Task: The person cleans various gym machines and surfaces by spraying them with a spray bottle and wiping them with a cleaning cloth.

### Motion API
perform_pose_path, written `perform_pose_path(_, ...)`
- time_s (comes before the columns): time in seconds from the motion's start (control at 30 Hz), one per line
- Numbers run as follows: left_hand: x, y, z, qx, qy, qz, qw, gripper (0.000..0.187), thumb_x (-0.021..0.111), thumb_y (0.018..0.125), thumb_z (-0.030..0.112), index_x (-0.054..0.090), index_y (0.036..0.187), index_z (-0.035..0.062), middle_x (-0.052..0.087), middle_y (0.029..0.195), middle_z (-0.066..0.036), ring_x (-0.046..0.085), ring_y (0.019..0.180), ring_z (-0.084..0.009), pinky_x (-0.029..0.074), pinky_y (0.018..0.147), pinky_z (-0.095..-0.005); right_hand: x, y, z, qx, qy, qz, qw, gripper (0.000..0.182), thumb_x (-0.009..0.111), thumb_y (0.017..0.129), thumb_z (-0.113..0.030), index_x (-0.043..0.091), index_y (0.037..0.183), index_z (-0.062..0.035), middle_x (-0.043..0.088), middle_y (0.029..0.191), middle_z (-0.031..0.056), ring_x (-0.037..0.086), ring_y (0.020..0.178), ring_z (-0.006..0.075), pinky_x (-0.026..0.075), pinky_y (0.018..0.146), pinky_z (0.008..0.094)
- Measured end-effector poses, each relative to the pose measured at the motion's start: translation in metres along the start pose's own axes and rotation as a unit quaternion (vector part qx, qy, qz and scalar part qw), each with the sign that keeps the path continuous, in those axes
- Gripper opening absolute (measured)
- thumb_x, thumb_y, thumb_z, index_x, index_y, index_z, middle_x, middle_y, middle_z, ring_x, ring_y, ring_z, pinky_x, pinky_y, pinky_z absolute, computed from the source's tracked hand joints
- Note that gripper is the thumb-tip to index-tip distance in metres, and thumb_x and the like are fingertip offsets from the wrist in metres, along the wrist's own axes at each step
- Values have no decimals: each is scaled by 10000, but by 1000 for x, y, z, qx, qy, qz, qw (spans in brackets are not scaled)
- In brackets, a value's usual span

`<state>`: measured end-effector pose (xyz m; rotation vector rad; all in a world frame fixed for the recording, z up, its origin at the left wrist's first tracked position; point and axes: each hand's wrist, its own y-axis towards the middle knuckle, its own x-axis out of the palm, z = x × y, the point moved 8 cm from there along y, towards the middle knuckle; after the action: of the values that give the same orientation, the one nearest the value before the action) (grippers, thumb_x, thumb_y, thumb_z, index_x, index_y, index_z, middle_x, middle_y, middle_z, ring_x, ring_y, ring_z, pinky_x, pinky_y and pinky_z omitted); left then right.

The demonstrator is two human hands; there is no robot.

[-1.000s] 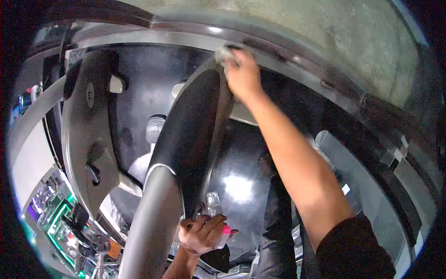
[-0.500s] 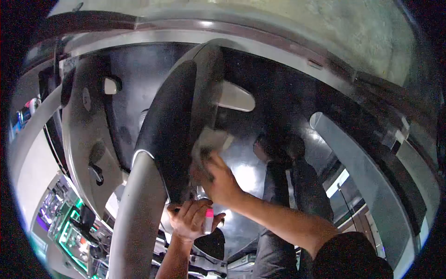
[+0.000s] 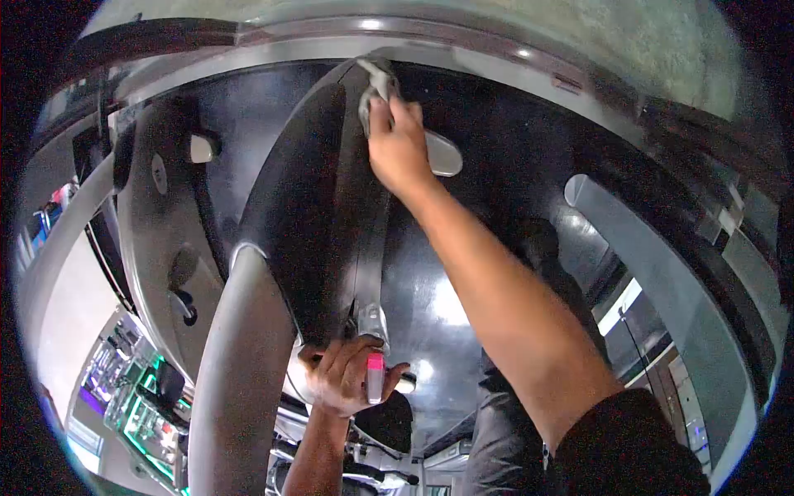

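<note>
My right hand (image 3: 399, 145) is closed round a grey cloth (image 3: 379, 84) and presses it on the upper end of a long dark curved panel (image 3: 306, 174). Lower down, my left hand (image 3: 346, 376) has a small white bottle with a pink cap (image 3: 375, 380) at its palm, the thumb sticking out to the right. Its fingers lie near a metal fitting (image 3: 372, 321) at the panel's lower end.
A thick grey tube (image 3: 240, 372) runs up at the lower left. Further left stands a grey panel with a black handle (image 3: 157, 240). A pale curved panel (image 3: 653, 289) is on the right. Green-lit equipment (image 3: 149, 413) shows at the lower left.
My right hand has moved up along the dark panel with the cloth, its arm now stretched out. My left hand has hardly moved.
</note>
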<state>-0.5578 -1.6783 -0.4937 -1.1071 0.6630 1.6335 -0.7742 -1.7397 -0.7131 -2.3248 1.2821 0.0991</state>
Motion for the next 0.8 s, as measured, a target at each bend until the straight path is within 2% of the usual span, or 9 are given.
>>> perform_pose_path(0.1,-5,13,7,19,-5,-1,1000,474,841,766,372,554,977,60,695,876,-66,666,708,-226,501,631,-332,9,-85,50,66,147,37,986,200,533,998,-136,605,1095,23,568,1054,239,576,972,383,471,892,407)
perform_pose_path(0.17,-3,14,7,28,9,-22,999,484,842,769,368,547,967,41,693,877,-85,666,706,-242,526,603,-327,15,-166,65,4,25,-62,998,199,561,919,20,614,1111,13,600,1058,201,589,964,334,472,878,391)
perform_pose_path(0.23,-4,14,8,20,0,-6,1000,477,847,764,367,549,958,49,692,879,-79,665,704,-239,526,627,-325,25,-200,70,78,106,-175,976,280,575,880,59,620,1149,-3,614,1073,192,598,994,316,475,887,392)
perform_pose_path(0.37,8,0,2,23,-4,-35,999,473,847,761,383,549,947,66,685,881,-72,669,709,-226,521,631,-319,-2,-193,78,140,73,-402,902,314,591,899,12,628,1208,-31,647,1086,174,614,1027,292,477,911,393)
perform_pose_path(0.47,3,0,0,4,-16,-21,1000,467,848,759,387,554,940,72,682,891,-78,674,713,-224,532,598,-325,-25,-90,103,253,-9,-266,930,288,583,989,-190,629,1236,-49,679,1119,153,627,1046,267,473,945,383)
perform_pose_path(0.53,2,2,-1,5,-41,0,999,477,853,755,393,554,944,74,688,891,-72,679,716,-218,534,593,-322,-24,5,81,117,46,-197,972,478,485,1035,-434,597,1305,-56,684,1161,176,636,1052,275,471,953,418)
perform_pose_path(0.57,3,-1,-1,3,-55,9,998,482,855,752,396,553,946,75,691,891,-69,681,718,-216,535,591,-320,-27,46,70,88,-33,-102,990,496,487,1031,-447,595,1303,-46,694,1151,189,650,1060,288,482,931,423)
perform_pose_path(0.63,8,-11,-7,-41,-41,-9,998,459,860,739,413,561,933,125,701,863,-19,672,702,-176,464,820,-351,0,93,78,83,7,-108,991,459,512,1022,-409,606,1276,-38,687,1167,224,664,1068,334,500,906,425)
perform_pose_path(0.8,6,-13,-10,-56,-18,-27,998,435,850,736,447,553,898,174,702,836,16,649,683,-146,315,968,-372,12,43,68,55,-41,-69,995,271,522,948,-171,636,1137,-14,669,1075,270,646,1011,424,500,882,463)
